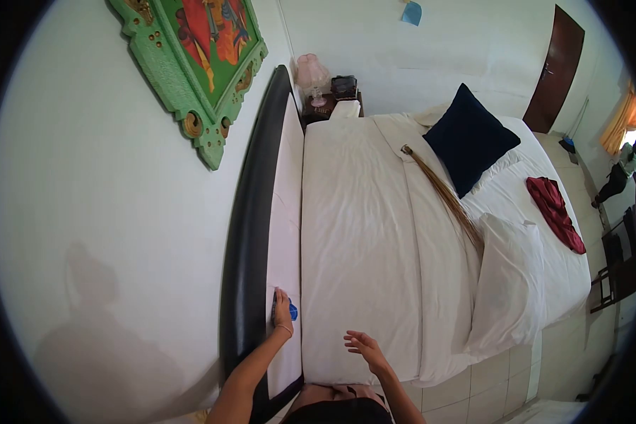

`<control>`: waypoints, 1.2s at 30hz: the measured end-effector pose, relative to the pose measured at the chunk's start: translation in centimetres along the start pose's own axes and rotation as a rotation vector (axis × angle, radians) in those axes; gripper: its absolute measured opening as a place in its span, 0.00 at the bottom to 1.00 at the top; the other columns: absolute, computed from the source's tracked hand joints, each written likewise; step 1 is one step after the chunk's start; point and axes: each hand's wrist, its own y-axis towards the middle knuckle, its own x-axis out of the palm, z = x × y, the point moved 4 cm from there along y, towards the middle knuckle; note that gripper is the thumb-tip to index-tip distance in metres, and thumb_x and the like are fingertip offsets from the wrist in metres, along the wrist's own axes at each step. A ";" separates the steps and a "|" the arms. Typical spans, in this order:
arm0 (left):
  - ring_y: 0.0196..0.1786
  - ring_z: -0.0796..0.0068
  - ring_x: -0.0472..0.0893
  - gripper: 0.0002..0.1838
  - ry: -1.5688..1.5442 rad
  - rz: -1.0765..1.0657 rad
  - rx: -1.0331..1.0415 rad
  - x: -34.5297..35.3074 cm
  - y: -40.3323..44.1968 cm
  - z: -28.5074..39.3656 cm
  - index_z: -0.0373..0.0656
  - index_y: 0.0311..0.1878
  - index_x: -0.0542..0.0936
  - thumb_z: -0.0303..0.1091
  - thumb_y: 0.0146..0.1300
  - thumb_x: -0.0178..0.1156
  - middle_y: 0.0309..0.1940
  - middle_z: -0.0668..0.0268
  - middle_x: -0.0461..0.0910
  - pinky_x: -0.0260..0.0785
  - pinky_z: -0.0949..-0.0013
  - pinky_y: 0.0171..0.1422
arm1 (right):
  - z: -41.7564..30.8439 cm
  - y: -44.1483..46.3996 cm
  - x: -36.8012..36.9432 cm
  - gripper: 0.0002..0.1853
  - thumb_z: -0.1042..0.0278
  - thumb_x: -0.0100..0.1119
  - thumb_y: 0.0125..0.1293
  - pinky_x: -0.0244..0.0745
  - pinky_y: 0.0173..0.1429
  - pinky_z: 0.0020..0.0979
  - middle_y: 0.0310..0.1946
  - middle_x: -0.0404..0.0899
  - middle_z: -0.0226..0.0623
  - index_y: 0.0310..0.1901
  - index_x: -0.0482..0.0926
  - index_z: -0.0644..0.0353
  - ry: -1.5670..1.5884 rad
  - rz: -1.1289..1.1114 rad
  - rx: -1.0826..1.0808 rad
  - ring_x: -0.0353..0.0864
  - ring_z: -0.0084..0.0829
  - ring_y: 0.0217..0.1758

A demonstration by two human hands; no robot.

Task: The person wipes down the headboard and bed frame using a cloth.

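My left hand (283, 309) presses against the pale panel of the headboard (284, 205), low down near the mattress. A bunched blue cloth (294, 310) shows beside its palm, and the fingers are closed on it. Most of the cloth is hidden under the hand. Over the near end of the bed (357, 233), my right hand (362, 345) hovers with fingers apart and nothing in them. White sheets cover the mattress below it.
On the bed lie a stick broom (442, 185), a navy cushion (468, 141), a white pillow (507, 286) and a dark red cloth (555, 213). A pink lamp (312, 72) stands beyond the headboard. Another person (620, 171) is at far right.
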 end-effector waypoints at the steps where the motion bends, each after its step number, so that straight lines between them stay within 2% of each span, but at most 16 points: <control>1: 0.80 0.57 0.50 0.30 -0.002 0.002 0.007 -0.1 0.4 0.1 0.48 0.77 0.58 0.44 0.74 0.43 0.78 0.62 0.54 0.33 0.36 0.80 | 0.1 0.0 -0.1 0.23 0.59 0.54 0.75 0.75 0.63 0.37 0.58 0.78 0.43 0.65 0.71 0.63 0.000 0.005 0.005 0.79 0.35 0.58; 3: 0.79 0.56 0.52 0.28 -0.023 0.021 0.129 -0.6 0.5 0.8 0.47 0.75 0.63 0.45 0.75 0.43 0.77 0.62 0.58 0.33 0.34 0.79 | 0.6 -0.1 -0.1 0.22 0.59 0.54 0.75 0.75 0.62 0.37 0.57 0.78 0.43 0.65 0.71 0.63 -0.009 0.026 0.059 0.79 0.35 0.58; 7: 0.79 0.55 0.53 0.28 -0.056 -0.006 0.170 -1.6 1.8 1.3 0.48 0.74 0.65 0.46 0.75 0.43 0.76 0.62 0.59 0.33 0.33 0.79 | 1.8 -0.2 -0.6 0.22 0.60 0.54 0.75 0.75 0.62 0.37 0.57 0.79 0.43 0.64 0.72 0.64 -0.013 0.063 0.086 0.79 0.35 0.58; 9: 0.79 0.54 0.52 0.28 -0.116 -0.068 0.277 -1.9 2.5 1.5 0.50 0.75 0.64 0.47 0.75 0.43 0.76 0.62 0.59 0.31 0.31 0.78 | 2.3 -0.4 -0.9 0.20 0.64 0.53 0.76 0.76 0.60 0.35 0.55 0.79 0.41 0.64 0.72 0.63 -0.012 0.080 0.087 0.79 0.32 0.56; 12: 0.78 0.54 0.54 0.26 -0.200 -0.042 0.225 -1.0 5.1 3.7 0.50 0.72 0.69 0.47 0.75 0.43 0.75 0.62 0.61 0.28 0.27 0.77 | 2.3 -0.8 -1.2 0.19 0.65 0.53 0.75 0.76 0.60 0.34 0.55 0.79 0.41 0.63 0.72 0.64 -0.010 0.107 0.099 0.80 0.32 0.56; 15: 0.78 0.53 0.53 0.26 -0.130 -0.089 0.250 -1.0 5.5 5.5 0.50 0.71 0.70 0.47 0.75 0.43 0.75 0.61 0.61 0.29 0.29 0.77 | 1.7 -1.5 -1.4 0.21 0.64 0.54 0.75 0.76 0.61 0.36 0.56 0.79 0.43 0.64 0.72 0.65 -0.015 0.153 0.078 0.80 0.34 0.56; 18: 0.80 0.52 0.51 0.28 -0.097 -0.058 0.251 0.4 4.7 9.3 0.50 0.75 0.64 0.48 0.76 0.41 0.77 0.61 0.57 0.30 0.31 0.78 | 1.5 -2.1 -1.8 0.20 0.65 0.54 0.75 0.76 0.61 0.36 0.56 0.79 0.43 0.64 0.72 0.66 0.008 0.185 0.076 0.80 0.34 0.56; 24: 0.80 0.54 0.50 0.27 -0.158 -0.025 0.248 5.6 7.8 19.0 0.50 0.75 0.64 0.46 0.76 0.41 0.76 0.64 0.59 0.30 0.32 0.78 | 2.1 -2.4 -2.1 0.21 0.65 0.54 0.74 0.76 0.61 0.36 0.56 0.79 0.43 0.64 0.72 0.65 0.020 0.191 0.097 0.80 0.34 0.56; 28: 0.79 0.54 0.51 0.27 -0.213 -0.020 0.133 4.1 10.6 13.2 0.50 0.73 0.68 0.48 0.75 0.41 0.77 0.61 0.58 0.27 0.32 0.79 | 2.0 -2.2 -2.1 0.19 0.67 0.53 0.74 0.76 0.60 0.35 0.56 0.80 0.41 0.63 0.72 0.65 0.016 0.202 0.118 0.80 0.33 0.57; 32: 0.79 0.55 0.50 0.30 -0.242 -0.012 0.070 -0.6 12.4 3.5 0.47 0.77 0.59 0.49 0.77 0.37 0.77 0.60 0.55 0.32 0.43 0.81 | 1.8 -2.0 -2.3 0.21 0.66 0.55 0.73 0.76 0.62 0.36 0.56 0.79 0.44 0.64 0.72 0.65 0.023 0.200 0.094 0.80 0.35 0.58; 36: 0.79 0.52 0.51 0.29 -0.262 0.129 -0.074 0.2 14.9 4.6 0.45 0.75 0.62 0.47 0.77 0.38 0.76 0.60 0.57 0.31 0.41 0.81 | 1.8 -1.6 -2.1 0.20 0.68 0.54 0.73 0.75 0.62 0.36 0.57 0.79 0.44 0.64 0.72 0.66 0.017 0.215 0.097 0.80 0.36 0.58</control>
